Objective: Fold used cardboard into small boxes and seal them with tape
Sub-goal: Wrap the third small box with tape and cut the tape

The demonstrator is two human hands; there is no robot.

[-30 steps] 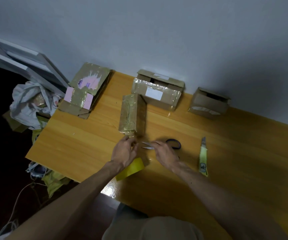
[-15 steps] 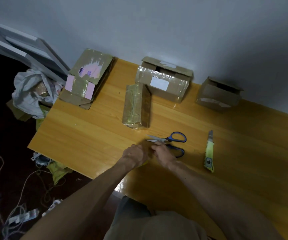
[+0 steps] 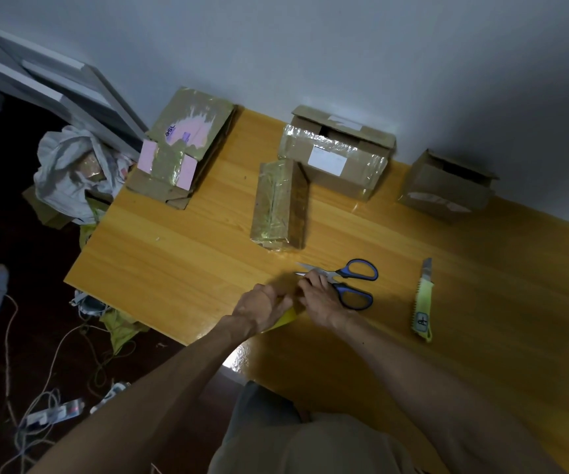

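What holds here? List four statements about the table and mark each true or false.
1. The scissors lie on the table with their blades apart. True.
2. The knife lies left of the scissors. False: the knife lies to their right.
3. The left hand grips a yellow item near the table's front edge, with the right hand close against it. True.
4. The taped box rests on the scissors. False: the taped box lies farther back, with bare table between the two.
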